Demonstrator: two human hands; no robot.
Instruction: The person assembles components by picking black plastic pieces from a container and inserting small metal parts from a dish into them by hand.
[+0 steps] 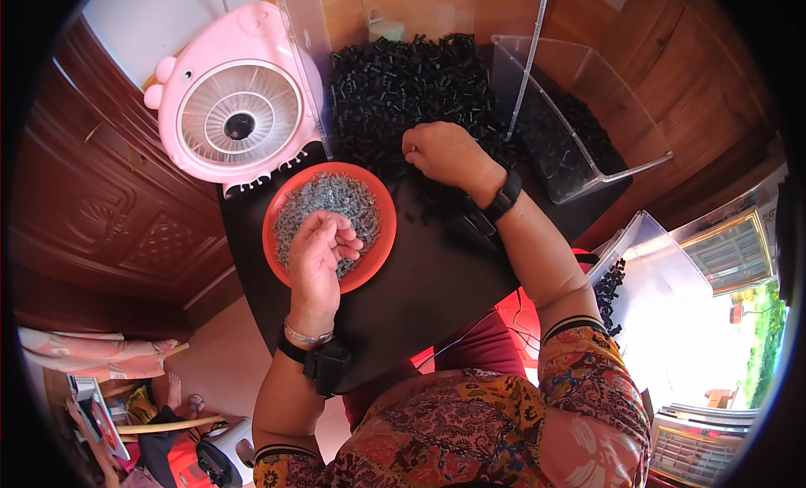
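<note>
My left hand (pixel 315 257) is over an orange-red bowl (pixel 387 236) heaped with small silvery metal pieces (pixel 348 198). Its fingers are curled in, with thumb and forefinger close together; anything between them is too small to make out. At the front of a large heap of short black plastic pieces (pixel 411 81) is my right hand (pixel 449 156). That hand is closed, its fingertips pressed together, and what they hold is hidden. Some loose black pieces lie on the dark tabletop (pixel 395 307) below my right wrist.
A clear plastic bin (pixel 537 43) surrounds the black heap at the back. To its right, another clear bin (pixel 642 165) holds more black pieces. A pink animal-shaped fan (pixel 172 118) stands back left. A third clear container (pixel 642 244) with black pieces sits right of my right arm.
</note>
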